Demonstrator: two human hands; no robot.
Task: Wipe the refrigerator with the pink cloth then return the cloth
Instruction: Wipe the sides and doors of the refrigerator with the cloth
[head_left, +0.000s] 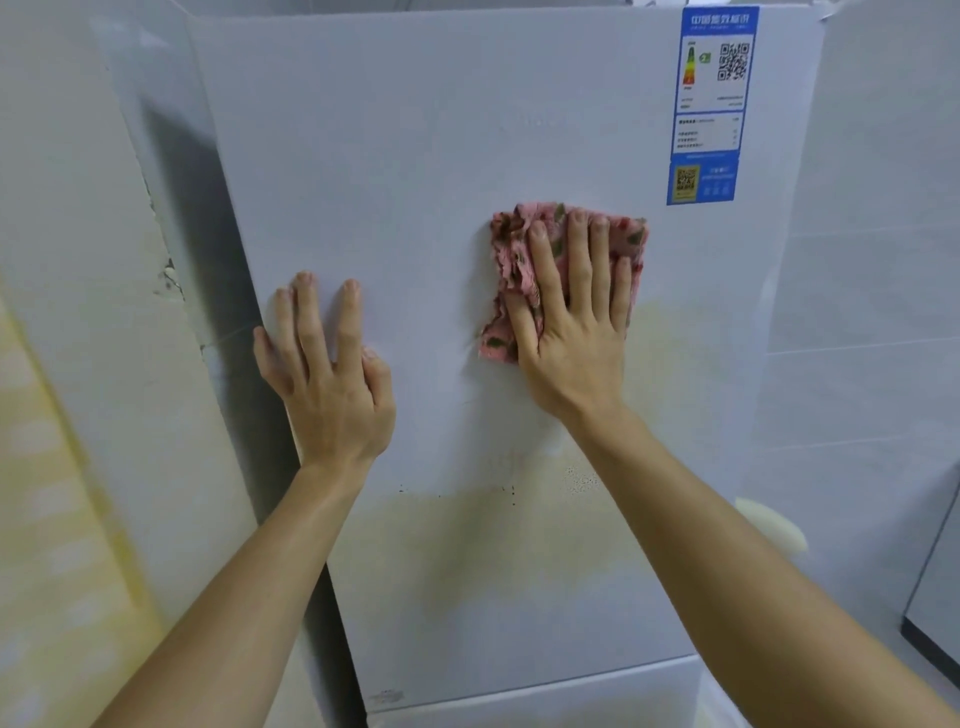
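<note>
In the head view, the tall white glossy refrigerator door (415, 156) fills the frame. The crumpled pink cloth with a red and green flower print (511, 254) lies flat against it, toward 2 o'clock from the door's middle. The right hand (571, 322) covers the cloth, its fingers (576, 249) straight and spread, pressing without gripping. The left hand (327, 374), at 9 o'clock from the cloth and apart from it, rests bare on the door near its left edge, fingers (306, 312) extended and holding nothing. Since only flat pressure pins the cloth, it may well slip out and drop if the palm lifts or slides too quickly. A stroke toward 1 o'clock could catch the blue and white energy label sticker (711, 104) and lift its lower edge. The broad yellowish stain (493, 561) and dark specks (511, 491) at 6 o'clock look unwiped, and a dirty cloth might smear them. The cloth itself looks thin and soft. It is bunched into ruffled folds on its left side, and its lower left corner pokes out below the thumb.
</note>
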